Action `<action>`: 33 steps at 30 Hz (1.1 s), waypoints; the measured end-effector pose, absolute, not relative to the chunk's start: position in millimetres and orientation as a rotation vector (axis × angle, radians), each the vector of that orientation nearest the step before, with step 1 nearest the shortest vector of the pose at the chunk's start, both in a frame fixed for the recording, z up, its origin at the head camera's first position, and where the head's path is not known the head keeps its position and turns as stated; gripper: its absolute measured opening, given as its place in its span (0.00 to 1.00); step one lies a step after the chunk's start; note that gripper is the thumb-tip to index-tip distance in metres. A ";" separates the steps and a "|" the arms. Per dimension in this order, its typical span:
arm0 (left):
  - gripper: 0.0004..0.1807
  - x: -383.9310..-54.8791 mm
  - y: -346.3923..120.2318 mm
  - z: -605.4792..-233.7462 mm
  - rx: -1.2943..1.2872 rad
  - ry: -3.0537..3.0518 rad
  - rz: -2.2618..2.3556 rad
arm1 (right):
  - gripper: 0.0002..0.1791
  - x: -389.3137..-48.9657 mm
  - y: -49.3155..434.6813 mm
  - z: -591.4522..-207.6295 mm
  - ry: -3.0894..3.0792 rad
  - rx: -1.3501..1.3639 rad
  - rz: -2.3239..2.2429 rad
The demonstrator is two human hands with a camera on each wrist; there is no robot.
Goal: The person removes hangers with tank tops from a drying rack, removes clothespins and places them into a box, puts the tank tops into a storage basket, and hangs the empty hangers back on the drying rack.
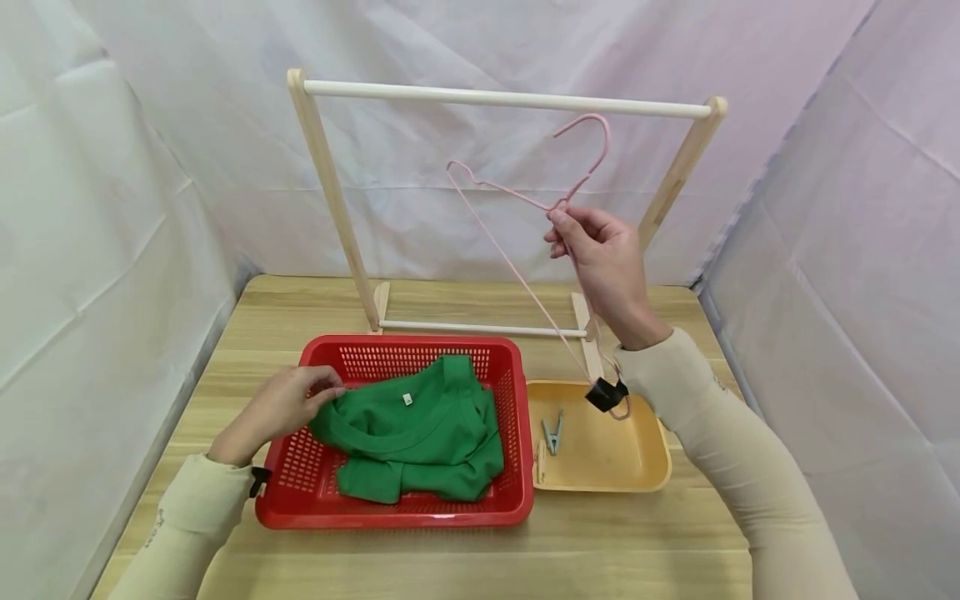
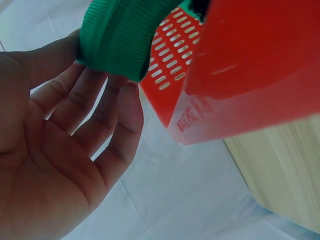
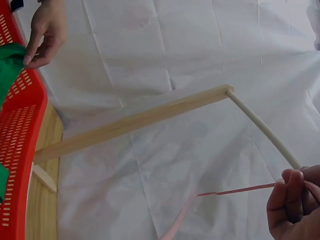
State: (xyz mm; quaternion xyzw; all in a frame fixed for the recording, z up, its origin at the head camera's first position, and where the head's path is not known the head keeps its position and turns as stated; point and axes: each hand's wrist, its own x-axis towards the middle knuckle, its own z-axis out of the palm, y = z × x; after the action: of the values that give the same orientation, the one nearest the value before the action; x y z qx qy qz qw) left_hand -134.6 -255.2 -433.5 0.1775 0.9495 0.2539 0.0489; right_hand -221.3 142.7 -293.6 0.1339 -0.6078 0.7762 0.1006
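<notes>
A green shirt (image 1: 420, 425) with a small white label lies bunched in the red basket (image 1: 397, 521). At the basket's left side, my left hand (image 1: 285, 406) pinches the shirt's edge between thumb and fingertips. In the left wrist view this edge is a ribbed green band (image 2: 122, 42). My right hand (image 1: 611, 267) holds a pink hanger (image 1: 606, 143) just below its hook, raised in front of the drying rack (image 1: 502, 97). The hook stands below the rack's top rail, and the hanger's lower end hangs down past my right wrist.
A yellow tray (image 1: 600, 454) sits right of the basket. In it lie a grey-blue clothespin (image 1: 552, 435) and a pale one (image 1: 541, 462). The rack's wooden legs stand behind both on the wooden table (image 1: 390, 567). White cloth (image 1: 112, 208) hangs around three sides.
</notes>
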 end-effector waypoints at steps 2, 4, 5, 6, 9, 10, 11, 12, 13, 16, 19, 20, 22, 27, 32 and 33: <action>0.04 -134.6 -255.0 -433.7 0.538 2.896 0.775 | 0.10 -225.1 142.8 -291.1 -1.820 0.369 2.272; 0.04 -134.7 -254.4 -433.7 0.536 2.896 0.776 | 0.11 -229.4 143.1 -288.8 -1.842 0.350 2.245; 0.04 -134.7 -254.2 -433.8 0.536 2.897 0.775 | 0.11 -231.6 143.5 -287.7 -1.850 0.342 2.236; 0.03 -134.6 -254.0 -433.7 0.534 2.896 0.776 | 0.11 -233.8 143.9 -286.5 -1.859 0.334 2.225; 0.03 -134.4 -253.4 -433.9 0.530 2.895 0.771 | 0.12 -240.0 145.4 -282.9 -1.886 0.303 2.189; 0.03 -134.3 -253.4 -434.0 0.528 2.896 0.769 | 0.12 -241.9 146.0 -281.4 -1.898 0.290 2.172; 0.03 -134.1 -253.3 -434.1 0.525 2.897 0.766 | 0.13 -243.9 146.5 -279.9 -1.906 0.282 2.161; 0.03 -134.0 -253.3 -434.4 0.520 2.898 0.764 | 0.13 -245.8 147.0 -278.0 -1.919 0.272 2.148; 0.03 -133.9 -253.0 -434.7 0.513 2.899 0.766 | 0.13 -247.6 147.5 -276.2 -1.929 0.263 2.134; 0.03 -133.1 -252.6 -435.2 0.506 2.902 0.769 | 0.11 -253.8 149.0 -270.8 -1.941 0.250 2.104; 0.04 -132.2 -251.8 -435.3 0.516 2.904 0.780 | 0.10 -259.0 150.7 -266.3 -1.925 0.231 2.109; 0.04 -132.0 -251.6 -435.3 0.524 2.903 0.781 | 0.09 -260.5 151.3 -265.0 -1.920 0.223 2.113; 0.03 -131.6 -251.3 -435.4 0.532 2.906 0.781 | 0.10 -262.9 152.6 -263.3 -1.916 0.204 2.118; 0.02 -131.6 -250.5 -437.2 0.534 2.912 0.769 | 0.09 -265.9 156.0 -262.0 -1.935 0.164 2.100; 0.02 -131.2 -250.8 -438.8 0.543 2.908 0.767 | 0.07 -267.2 157.9 -263.1 -1.948 0.150 2.106; 0.02 -131.2 -250.7 -438.9 0.546 2.907 0.769 | 0.07 -267.4 158.2 -263.8 -1.956 0.150 2.101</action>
State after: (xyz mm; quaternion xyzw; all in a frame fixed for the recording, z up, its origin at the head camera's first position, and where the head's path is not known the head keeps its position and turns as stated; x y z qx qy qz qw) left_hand -131.2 -250.7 -438.9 0.1787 0.9503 0.2513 0.0427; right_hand -267.4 158.2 -263.8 0.0516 -0.6743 0.7245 0.1333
